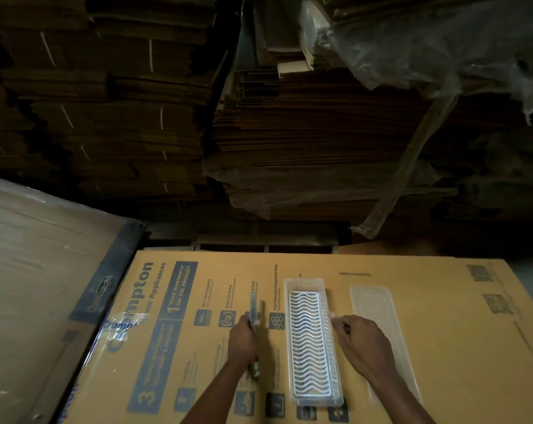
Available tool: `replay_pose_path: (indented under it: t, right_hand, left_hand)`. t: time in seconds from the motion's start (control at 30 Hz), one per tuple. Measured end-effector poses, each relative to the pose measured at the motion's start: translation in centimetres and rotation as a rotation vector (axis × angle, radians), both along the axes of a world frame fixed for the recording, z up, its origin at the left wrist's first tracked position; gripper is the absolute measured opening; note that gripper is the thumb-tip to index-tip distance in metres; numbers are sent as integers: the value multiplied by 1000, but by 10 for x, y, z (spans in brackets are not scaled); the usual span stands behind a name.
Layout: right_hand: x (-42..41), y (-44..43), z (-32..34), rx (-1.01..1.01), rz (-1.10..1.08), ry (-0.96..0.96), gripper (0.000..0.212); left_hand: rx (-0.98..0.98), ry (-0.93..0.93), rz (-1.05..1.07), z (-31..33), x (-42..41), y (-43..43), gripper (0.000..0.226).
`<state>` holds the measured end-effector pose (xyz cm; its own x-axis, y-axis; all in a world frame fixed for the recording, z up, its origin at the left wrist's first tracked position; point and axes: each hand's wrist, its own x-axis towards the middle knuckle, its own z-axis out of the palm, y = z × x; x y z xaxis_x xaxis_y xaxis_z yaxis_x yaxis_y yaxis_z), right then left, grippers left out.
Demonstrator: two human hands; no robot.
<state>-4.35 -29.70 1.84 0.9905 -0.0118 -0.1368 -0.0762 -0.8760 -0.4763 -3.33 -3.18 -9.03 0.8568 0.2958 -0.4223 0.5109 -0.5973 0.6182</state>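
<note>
We see a long clear tray point(303, 282) holding a white wavy wire rack point(309, 341). It lies on printed cardboard point(442, 332), beside a clear lid point(371, 301). The left hand point(243, 341) grips a blurred metal knife point(254, 302). The right hand point(363, 347) touches the tray's right rim with its fingers, though we cannot tell whether they pinch it.

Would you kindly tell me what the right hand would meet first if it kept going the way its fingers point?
Most likely the right rim of the clear tray, which holds the white wavy rack. The fingertips of the right hand look at or almost on that rim, though contact is unclear.
</note>
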Motion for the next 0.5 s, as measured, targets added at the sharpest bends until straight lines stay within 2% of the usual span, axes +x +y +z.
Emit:
replay_pose_path:
  t: [0.1, 0.2, 0.27, 0.37, 0.5]
  right_hand:
    - [0, 0, 0, 21, 9, -10, 46]
    - [-1, 2, 0, 33, 6, -16, 46]
    - [-2, 1, 0, 30, 3, -14, 47]
    - [-3, 0, -2, 18, -1, -4, 50]
    - [-3, 0, -3, 7, 4, -9, 49]
  left_hand:
    - [-261, -143, 33, 28, -2, -5, 21]
    - [-571, -203, 111, 59, -2, -9, 19]
    - [-699, -253, 126, 75, -2, -13, 25]
    - [-784, -318, 134, 90, -4, -17, 35]
    - [-823, -315, 115, 99, -8, -19, 39]
